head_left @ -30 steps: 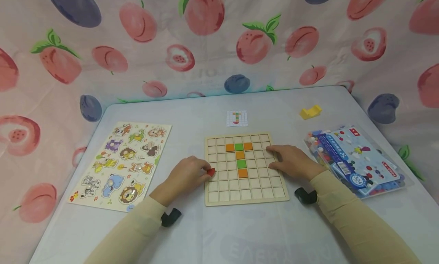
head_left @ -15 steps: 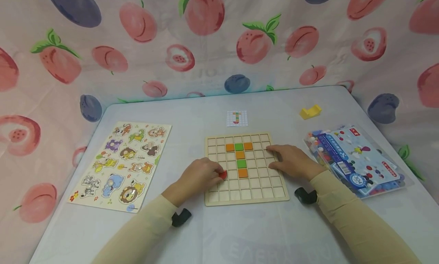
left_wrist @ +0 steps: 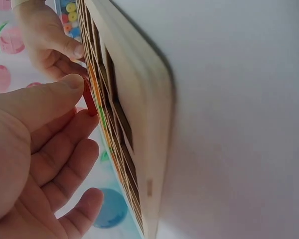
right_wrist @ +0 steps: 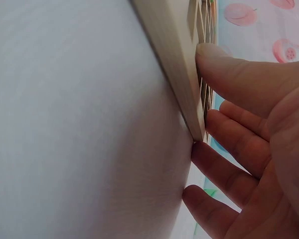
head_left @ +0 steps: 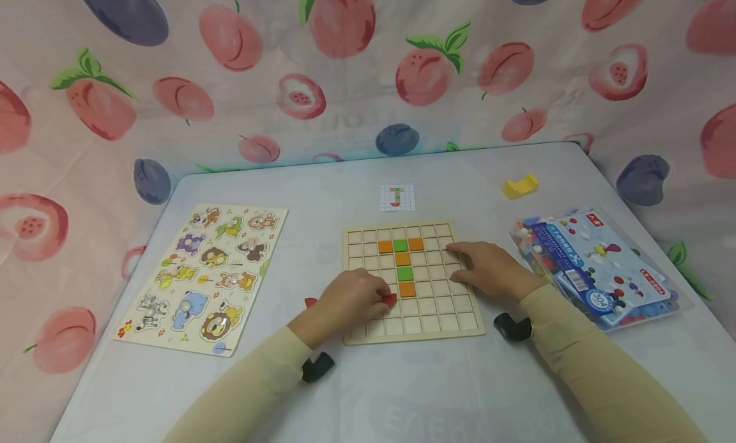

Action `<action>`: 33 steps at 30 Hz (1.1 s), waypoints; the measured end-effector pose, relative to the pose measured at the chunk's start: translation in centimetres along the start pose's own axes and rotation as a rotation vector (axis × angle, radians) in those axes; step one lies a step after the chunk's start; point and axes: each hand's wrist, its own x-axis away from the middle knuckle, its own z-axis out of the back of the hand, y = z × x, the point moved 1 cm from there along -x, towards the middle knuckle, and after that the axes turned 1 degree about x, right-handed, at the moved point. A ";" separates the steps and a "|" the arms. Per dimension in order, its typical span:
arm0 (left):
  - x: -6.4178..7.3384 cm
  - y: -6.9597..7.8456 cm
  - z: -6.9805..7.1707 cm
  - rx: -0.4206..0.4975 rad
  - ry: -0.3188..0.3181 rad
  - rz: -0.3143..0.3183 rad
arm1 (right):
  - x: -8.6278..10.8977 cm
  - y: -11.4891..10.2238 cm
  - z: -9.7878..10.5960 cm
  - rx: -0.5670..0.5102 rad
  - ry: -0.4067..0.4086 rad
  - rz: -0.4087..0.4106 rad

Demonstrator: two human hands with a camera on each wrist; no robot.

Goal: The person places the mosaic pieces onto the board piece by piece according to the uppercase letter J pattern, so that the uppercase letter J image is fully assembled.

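Note:
My left hand (head_left: 352, 300) pinches a small red tile (head_left: 390, 300) between thumb and fingertips, over the lower left of the wooden grid board (head_left: 414, 336). In the left wrist view the red tile (left_wrist: 90, 96) stands tilted at the board's surface. Orange tiles (head_left: 407, 289) and green tiles (head_left: 405, 273) sit in the cells as a top row and a column below it. The right hand (head_left: 489, 269) rests on the board's right edge; in the right wrist view its thumb (right_wrist: 229, 74) lies on the rim, fingers loosely extended. Another red piece (head_left: 310, 302) shows behind the left hand.
A card with a coloured J pattern (head_left: 397, 198) lies behind the board. To the left is an animal puzzle board (head_left: 215, 280). A clear box of colourful parts (head_left: 604, 270) stands at the right, with a yellow piece (head_left: 521, 186) behind it.
My left hand has carried the red tile rightward from the board's left edge to beside the column's lower end. The other red piece has come into view. The right hand stays in place.

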 end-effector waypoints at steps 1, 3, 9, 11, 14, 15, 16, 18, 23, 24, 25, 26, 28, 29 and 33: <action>-0.1 0.1 -0.1 -0.002 -0.002 -0.002 | 0.0 0.0 0.0 0.000 -0.001 0.001; -0.2 0.3 -0.1 0.001 -0.006 -0.004 | 0.0 -0.1 0.0 0.002 -0.002 0.001; -0.4 0.8 -0.5 -0.007 -0.015 -0.013 | -0.1 -0.1 0.1 0.013 0.000 0.002; -0.4 1.0 -0.6 -0.010 -0.020 -0.014 | -0.1 -0.1 0.1 0.014 0.003 0.005; -0.5 1.2 -0.7 0.013 -0.029 -0.018 | -0.1 -0.1 0.1 0.019 0.009 0.014; -0.5 1.2 -0.8 0.018 -0.028 -0.022 | -0.1 -0.1 0.1 0.020 0.011 0.017; -0.5 1.3 -0.8 0.021 -0.027 -0.026 | -0.1 -0.1 0.1 0.020 0.011 0.016; -0.5 1.4 -0.9 0.024 -0.025 -0.032 | -0.1 -0.1 0.1 0.021 0.012 0.014; -0.6 1.6 -1.0 0.005 -0.024 -0.043 | -0.1 -0.1 0.1 0.019 0.005 -0.001; -0.6 1.6 -1.0 0.002 -0.024 -0.045 | -0.1 -0.1 0.1 0.020 0.004 -0.002; -0.6 1.7 -1.0 0.000 -0.024 -0.045 | -0.1 -0.1 0.1 0.020 0.004 -0.002; -0.6 1.7 -1.0 -0.002 -0.021 -0.048 | -0.1 -0.2 0.1 0.020 0.003 -0.003; -0.7 1.8 -1.1 -0.008 -0.015 -0.054 | -0.1 -0.2 0.1 0.019 0.003 -0.005; -0.7 1.8 -1.1 -0.010 -0.012 -0.056 | 0.0 -0.2 0.1 0.016 0.002 -0.008; -0.8 1.8 -1.2 -0.021 0.004 -0.067 | 0.0 -0.2 0.1 0.010 -0.002 -0.015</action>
